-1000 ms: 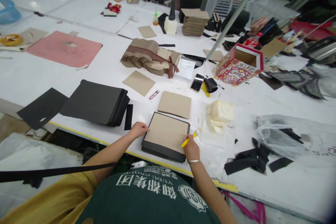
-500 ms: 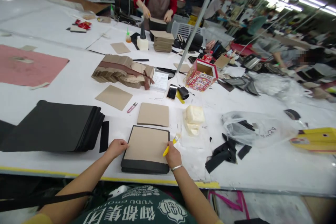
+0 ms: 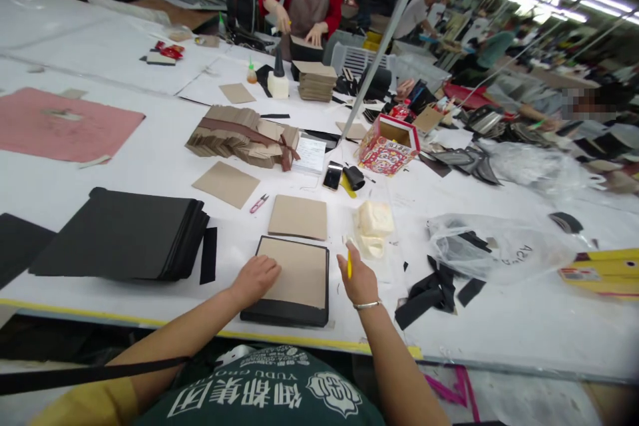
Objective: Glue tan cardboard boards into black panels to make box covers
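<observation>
My left hand (image 3: 257,278) lies flat, fingers stretched out, on the left side of a tan cardboard panel (image 3: 297,273). That panel rests on a slightly larger black sheet stack (image 3: 284,315), whose dark edge shows around it. In my right hand (image 3: 358,281) is a small yellow-handled brush (image 3: 349,265), held upright to the right of the panel. Its pale tip is near a cream-coloured, crusted container (image 3: 375,219). Just behind the panel lies a second tan cardboard panel (image 3: 298,216).
A thick stack of black sheets (image 3: 120,233) stands at left, beside a black strip (image 3: 208,255). Behind are pink thread snips (image 3: 259,204), a phone (image 3: 332,175), bundled cardboard (image 3: 234,136) and a red patterned box (image 3: 389,145). Black scraps (image 3: 424,293) lie right. A co-worker (image 3: 304,0) handles panels opposite.
My left hand has moved from the panel's left edge onto its surface. My right hand has left the right edge, carrying the brush right towards the crusted container. The view has shifted slightly.
</observation>
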The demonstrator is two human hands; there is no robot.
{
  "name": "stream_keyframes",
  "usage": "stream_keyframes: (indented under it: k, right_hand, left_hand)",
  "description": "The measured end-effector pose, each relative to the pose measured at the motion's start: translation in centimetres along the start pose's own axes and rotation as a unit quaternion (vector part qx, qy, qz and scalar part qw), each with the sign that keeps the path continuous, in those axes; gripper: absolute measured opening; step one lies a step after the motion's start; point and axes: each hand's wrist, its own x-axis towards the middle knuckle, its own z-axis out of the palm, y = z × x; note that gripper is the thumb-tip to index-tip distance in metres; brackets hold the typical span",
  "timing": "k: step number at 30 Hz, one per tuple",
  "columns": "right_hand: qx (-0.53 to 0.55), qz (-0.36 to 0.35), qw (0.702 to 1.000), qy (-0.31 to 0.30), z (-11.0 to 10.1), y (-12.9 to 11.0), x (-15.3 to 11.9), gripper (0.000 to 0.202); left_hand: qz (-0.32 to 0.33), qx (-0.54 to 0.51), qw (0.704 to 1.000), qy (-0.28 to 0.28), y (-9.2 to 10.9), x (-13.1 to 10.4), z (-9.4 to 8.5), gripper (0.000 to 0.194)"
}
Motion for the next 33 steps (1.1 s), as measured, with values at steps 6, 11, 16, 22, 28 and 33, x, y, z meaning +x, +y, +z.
stream_keyframes:
  k: [6,11,16,22,28,33]
  right_hand:
    - [0.459,0.056,0.879,-0.116,3.5,-4.8,3.1,0.041]
    - [0.426,0.006,0.888,-0.171,8.8,-8.2,4.2,0.026]
    - [0.316,-0.005,0.934,-0.165,9.8,-8.3,5.0,0.017]
    - [0.274,0.011,0.952,-0.139,5.5,-2.4,4.8,0.018]
    - [0.213,0.027,0.967,-0.137,1.4,1.6,3.7,0.021]
    - [0.189,0.058,0.977,-0.076,-0.7,4.5,2.0,0.014]
  left_hand:
    - [0.11,-0.046,0.993,0.011,2.0,0.8,5.2,0.038]
    - [0.095,-0.068,0.993,0.011,1.2,0.4,6.8,0.041]
    - [0.094,-0.084,0.992,0.006,0.9,0.6,6.6,0.043]
    - [0.096,-0.092,0.991,-0.008,0.9,0.5,6.4,0.041]
    - [0.109,-0.08,0.991,-0.01,0.9,0.8,6.3,0.04]
    - [0.13,-0.073,0.989,-0.006,0.6,0.6,7.2,0.042]
